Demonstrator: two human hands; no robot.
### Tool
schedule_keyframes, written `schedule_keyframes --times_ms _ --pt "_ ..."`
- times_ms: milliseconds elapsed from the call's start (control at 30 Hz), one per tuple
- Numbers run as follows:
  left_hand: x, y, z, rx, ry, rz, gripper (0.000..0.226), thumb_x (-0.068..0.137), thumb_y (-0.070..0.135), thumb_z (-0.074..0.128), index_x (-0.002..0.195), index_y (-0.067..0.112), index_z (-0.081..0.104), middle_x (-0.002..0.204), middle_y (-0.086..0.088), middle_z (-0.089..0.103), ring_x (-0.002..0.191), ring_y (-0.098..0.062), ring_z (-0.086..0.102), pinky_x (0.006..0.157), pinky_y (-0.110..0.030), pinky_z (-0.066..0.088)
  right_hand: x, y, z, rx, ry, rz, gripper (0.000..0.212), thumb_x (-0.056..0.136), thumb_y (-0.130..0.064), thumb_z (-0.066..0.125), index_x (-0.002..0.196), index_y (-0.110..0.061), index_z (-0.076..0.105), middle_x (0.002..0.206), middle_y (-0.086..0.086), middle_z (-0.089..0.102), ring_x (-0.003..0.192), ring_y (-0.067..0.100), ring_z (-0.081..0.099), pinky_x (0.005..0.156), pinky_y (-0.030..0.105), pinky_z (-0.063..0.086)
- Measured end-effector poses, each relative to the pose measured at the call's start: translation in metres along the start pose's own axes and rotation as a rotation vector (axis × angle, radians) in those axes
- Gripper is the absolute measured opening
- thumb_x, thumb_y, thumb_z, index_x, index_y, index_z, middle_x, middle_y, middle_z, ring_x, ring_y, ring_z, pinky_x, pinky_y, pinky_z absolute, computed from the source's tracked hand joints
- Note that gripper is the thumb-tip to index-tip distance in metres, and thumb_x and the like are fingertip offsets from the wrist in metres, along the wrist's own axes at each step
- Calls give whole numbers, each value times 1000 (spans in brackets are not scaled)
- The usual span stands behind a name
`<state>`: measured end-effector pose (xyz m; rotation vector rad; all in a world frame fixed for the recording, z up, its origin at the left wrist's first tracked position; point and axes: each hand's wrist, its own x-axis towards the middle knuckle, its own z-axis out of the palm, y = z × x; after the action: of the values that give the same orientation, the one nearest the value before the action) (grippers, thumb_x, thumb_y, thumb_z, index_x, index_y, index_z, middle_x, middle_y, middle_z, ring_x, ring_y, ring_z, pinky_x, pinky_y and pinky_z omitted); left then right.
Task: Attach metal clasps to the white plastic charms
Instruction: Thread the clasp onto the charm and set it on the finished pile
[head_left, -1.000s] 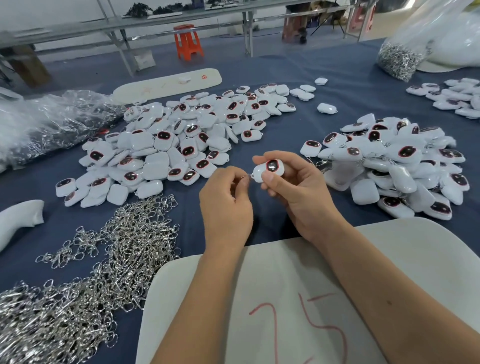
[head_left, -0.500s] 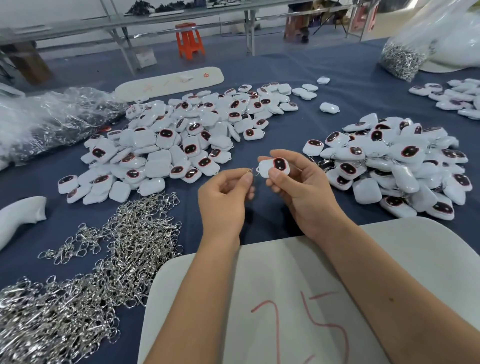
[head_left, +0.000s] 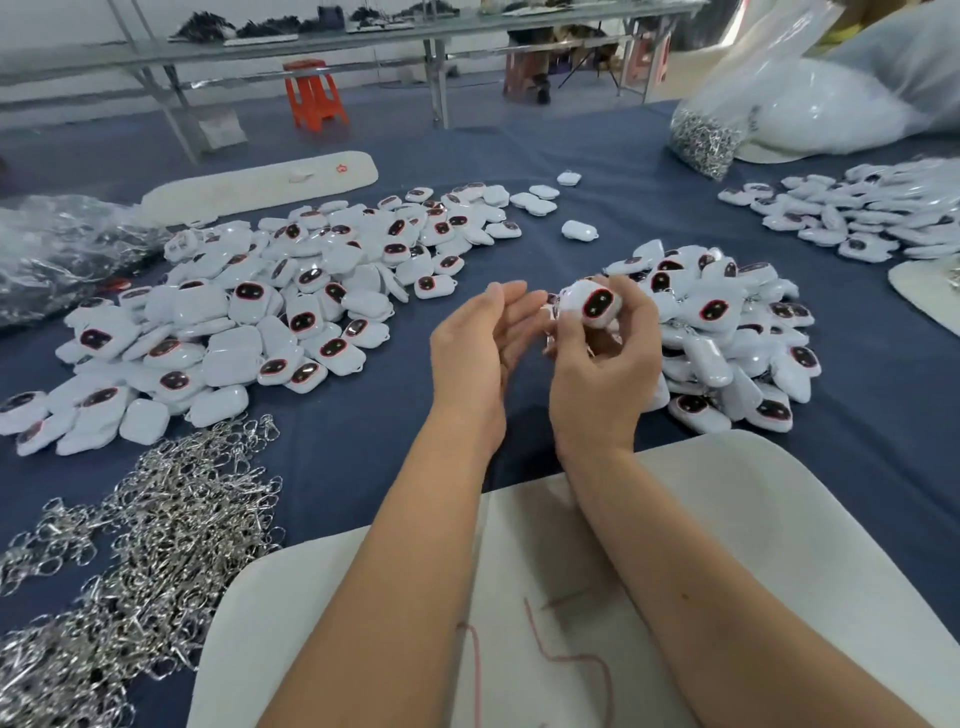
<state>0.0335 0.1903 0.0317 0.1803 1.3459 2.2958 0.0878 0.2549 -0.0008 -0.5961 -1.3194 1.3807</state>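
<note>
White charm (head_left: 592, 304) pinched in right hand (head_left: 602, 374) grip.

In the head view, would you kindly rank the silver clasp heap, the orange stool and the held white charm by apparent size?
1. Heap of silver metal clasps, nearest the camera.
2. Orange plastic stool, far off.
3. White plastic charm in the right hand.

Glossy white plastic charms (head_left: 218, 332), shiny silver metal clasps (head_left: 130, 561), matt blue cloth table (head_left: 353, 441)
</note>
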Motion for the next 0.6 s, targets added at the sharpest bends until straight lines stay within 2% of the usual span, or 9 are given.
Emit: schedule_keyframes --times_ms 67,133,200,267,333,400,467,533,600 --pt "7 2 10 35 -46 34 31 108 26 48 112 6 71 106 -11 78 102 -26 75 89 -33 61 7 -1 -4 -32 38 -72 71 94 -3 66 158 -16 36 141 5 60 111 12 70 88 44 61" --pt "10 2 12 88 -36 76 30 107 29 49 110 10 72 106 -7 79 101 -25 75 84 -32 61 11 1 -5 -156 17 -112 87 94 3 63 165 -17 17 166 5 34 131 12 60 96 43 59" --pt "9 -1 9 127 -10 88 28 106 28 50 106 13 74 103 -5 79 94 -20 75 76 -27 60 10 2 -5 -288 -67 -137 90 93 11 58 166 -13 12 175 6 8 152 23 39 109 45 50" --pt "7 -5 2 159 26 74 27 105 27 51 101 14 74 101 -4 80 88 -18 75 76 -27 59 6 2 -3 -377 -158 -205 87 92 16 54 165 -11 17 176 6 -1 158 22 24 116 44 44" --pt "3 -7 -7 182 77 53 27 105 25 51 98 14 74 97 -4 80 83 -17 74 78 -31 57 2 1 -1 -435 -244 -281 81 90 17 53 163 -9 29 176 5 4 157 24 28 110 47 49" --pt "-1 -6 -18 213 145 60 25 103 22 52 94 13 74 91 -4 79 76 -16 73 76 -32 56 -2 1 1 -480 -340 -296 70 90 14 54 155 -8 45 173 5 19 151 24 40 100 47 54" --pt "-5 0 -31 271 214 95 22 100 15 54 90 13 74 84 -3 79 69 -14 71 68 -28 57 -8 1 3 -553 -449 -304 56 92 9 58 146 -7 57 165 7 41 147 23 47 108 42 50" --pt "-9 10 -47 359 278 141 20 97 11 56 88 12 74 80 -2 77 67 -14 68 62 -27 56 -19 -1 11 -608 -555 -372 43 92 4 60 133 -7 68 145 8 63 134 26 57 110 39 46" --pt "-10 21 -67 471 362 176 18 94 9 58 86 10 75 82 -5 76 74 -18 69 72 -37 60 -35 -5 29 -656 -710 -420 34 90 0 59 119 -10 73 117 4 74 112 30 62 94 42 49"
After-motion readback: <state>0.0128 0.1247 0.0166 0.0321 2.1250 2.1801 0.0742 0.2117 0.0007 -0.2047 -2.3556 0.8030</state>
